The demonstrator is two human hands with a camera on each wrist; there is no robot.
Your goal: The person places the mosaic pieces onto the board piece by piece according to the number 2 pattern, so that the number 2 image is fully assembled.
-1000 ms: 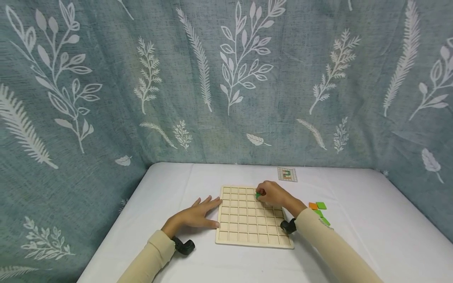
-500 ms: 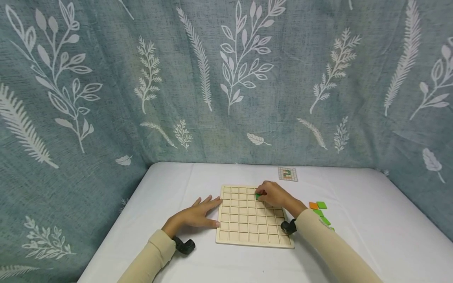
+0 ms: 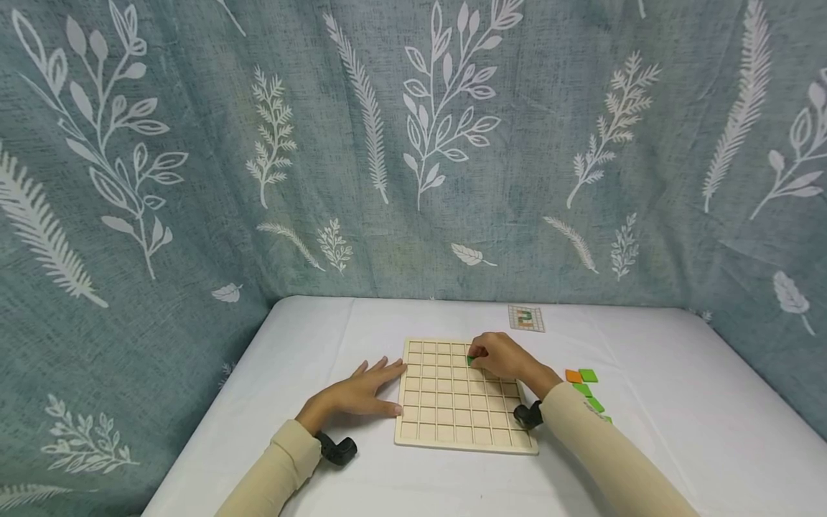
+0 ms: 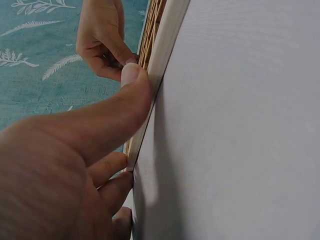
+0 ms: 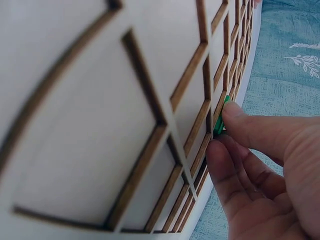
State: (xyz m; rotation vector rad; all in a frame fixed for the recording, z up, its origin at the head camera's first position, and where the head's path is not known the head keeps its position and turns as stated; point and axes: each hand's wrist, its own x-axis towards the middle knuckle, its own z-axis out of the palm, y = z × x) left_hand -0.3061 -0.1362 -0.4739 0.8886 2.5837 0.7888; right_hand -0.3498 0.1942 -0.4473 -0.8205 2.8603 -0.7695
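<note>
A light wooden grid board (image 3: 446,402) with square recesses lies on the white table. My right hand (image 3: 500,355) is over the board's far right part and pinches a small green tile (image 5: 221,117) between thumb and fingers. In the right wrist view the tile is tilted at one of the recesses, against the grid ridges. My left hand (image 3: 362,391) has its fingers spread, and its thumb and fingertips touch the board's left edge. In the left wrist view the left thumb (image 4: 115,112) lies along the board's rim, and the right hand (image 4: 102,42) shows beyond it.
Right of the board lie an orange tile (image 3: 573,375) and several green tiles (image 3: 588,375), some partly hidden by the right sleeve (image 3: 601,445). A small printed pattern card (image 3: 526,318) lies behind the board. A leaf-patterned curtain (image 3: 413,143) hangs behind the table.
The right hand keeps its pinch on the green tile and has shifted only slightly, lower at the same spot of the board. The left hand stays at the board's edge.
</note>
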